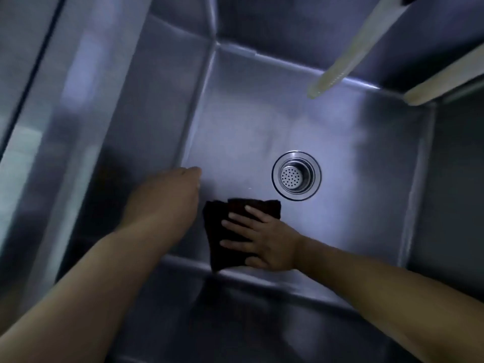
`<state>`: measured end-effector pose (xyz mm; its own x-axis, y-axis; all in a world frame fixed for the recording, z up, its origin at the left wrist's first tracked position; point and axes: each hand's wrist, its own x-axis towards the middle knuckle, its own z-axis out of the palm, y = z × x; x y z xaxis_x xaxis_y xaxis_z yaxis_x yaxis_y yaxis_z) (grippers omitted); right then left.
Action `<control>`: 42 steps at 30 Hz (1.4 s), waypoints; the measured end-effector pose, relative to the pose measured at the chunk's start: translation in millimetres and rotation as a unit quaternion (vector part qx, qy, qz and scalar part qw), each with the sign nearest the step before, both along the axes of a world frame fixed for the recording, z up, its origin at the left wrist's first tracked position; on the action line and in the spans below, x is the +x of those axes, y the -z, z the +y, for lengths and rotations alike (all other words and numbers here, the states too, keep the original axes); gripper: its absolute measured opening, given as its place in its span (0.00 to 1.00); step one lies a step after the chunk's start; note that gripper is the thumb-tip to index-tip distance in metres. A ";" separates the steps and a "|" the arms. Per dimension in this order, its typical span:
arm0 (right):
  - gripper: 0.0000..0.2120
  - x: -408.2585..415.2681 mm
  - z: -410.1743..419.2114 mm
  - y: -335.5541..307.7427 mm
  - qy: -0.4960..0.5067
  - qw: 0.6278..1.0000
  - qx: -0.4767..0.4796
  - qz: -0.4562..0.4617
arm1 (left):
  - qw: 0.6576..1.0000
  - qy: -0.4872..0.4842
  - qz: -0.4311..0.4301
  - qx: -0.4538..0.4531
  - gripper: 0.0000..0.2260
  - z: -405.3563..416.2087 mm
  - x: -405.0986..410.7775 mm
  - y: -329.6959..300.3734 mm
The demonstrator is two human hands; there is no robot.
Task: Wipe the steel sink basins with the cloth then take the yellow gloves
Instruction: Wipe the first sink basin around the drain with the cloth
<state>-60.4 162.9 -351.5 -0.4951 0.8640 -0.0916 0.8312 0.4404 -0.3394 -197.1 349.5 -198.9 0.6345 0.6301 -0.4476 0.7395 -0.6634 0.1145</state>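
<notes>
Right hand [264, 242] lies flat with fingers straight and spread on the dark cloth [235, 231], pressing it to the floor of the steel sink basin [353, 179] near the front wall; the cloth sticks out past the fingertips to the left and toward the drain strainer [296, 175]. Left hand [167, 197] hangs over the basin floor just left of the cloth, holding nothing visible, fingers turned away so their pose can't be told. A pale hose [351, 48] hangs over the back of the basin.
</notes>
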 end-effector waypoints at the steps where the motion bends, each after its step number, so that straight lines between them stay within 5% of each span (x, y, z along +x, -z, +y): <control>1: 0.26 -8.0 19.3 1.5 0.032 0.999 0.003 -0.001 | 1.000 0.002 -0.005 0.010 0.12 3.7 -1.5 3.8; 5: 0.30 -10.4 94.7 1.7 0.182 0.982 0.000 -0.040 | 1.000 -0.017 -0.003 -0.007 0.14 10.0 -5.6 9.8; 16: 0.30 101.4 180.9 7.4 0.382 0.914 0.000 -0.138 | 1.000 0.002 0.019 0.017 0.09 10.3 -8.4 16.2; 21: 0.30 95.3 146.9 4.3 0.438 0.889 -0.024 -0.133 | 1.000 0.012 0.014 0.000 0.08 8.0 -5.4 17.9; 27: 0.29 20.5 48.7 -3.1 0.340 0.936 -0.025 -0.088 | 0.999 0.012 0.039 -0.007 0.08 6.6 -4.8 19.7; 34: 0.27 23.8 -53.1 -13.5 0.266 0.956 -0.057 -0.113 | 0.997 0.044 0.066 0.001 0.09 3.9 -6.2 20.1; 38: 0.25 36.2 -78.8 -30.9 0.336 0.925 -0.066 -0.162 | 0.997 0.033 0.068 -0.017 0.10 4.1 -7.2 22.3; 42: 0.27 50.6 -96.8 -55.9 0.485 0.850 -0.119 -0.170 | 0.997 0.040 0.060 -0.035 0.11 3.5 -7.0 25.0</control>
<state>-9.8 66.1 -295.6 0.5284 0.7879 -0.3164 0.8323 -0.5543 0.0096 -204.1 353.0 -223.9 0.6199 0.5443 -0.5652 0.6961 -0.7139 0.0761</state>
